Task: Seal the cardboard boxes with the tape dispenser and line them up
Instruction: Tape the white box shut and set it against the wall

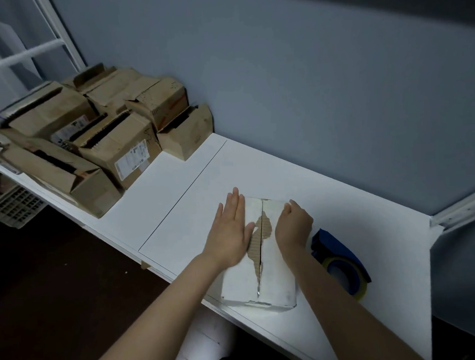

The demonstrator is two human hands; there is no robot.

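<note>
Head view, one bench (177, 205), white, set against a grey-blue wall.

- White cardboard box (275, 285): lies at the front edge of the bench. Both top flaps are down and meet at a centre seam. A torn patch along the seam shows brown corrugated board.
- Left hand (231, 232): flat, fingers straight and together, pressing on the left flap.
- Right hand (294, 226): knuckles up, fingers curled over the right flap at its outer edge, holding it down.
- Tape dispenser (339, 259): blue, with a roll of tape fitted. It lies on the bench just right of the box and is partly hidden by the right forearm; neither hand touches it.
- Brown cardboard boxes (96, 137): a crowded group at the far left end of the bench, well apart from the white box. Several have flaps standing open, and some bear labels.
</note>
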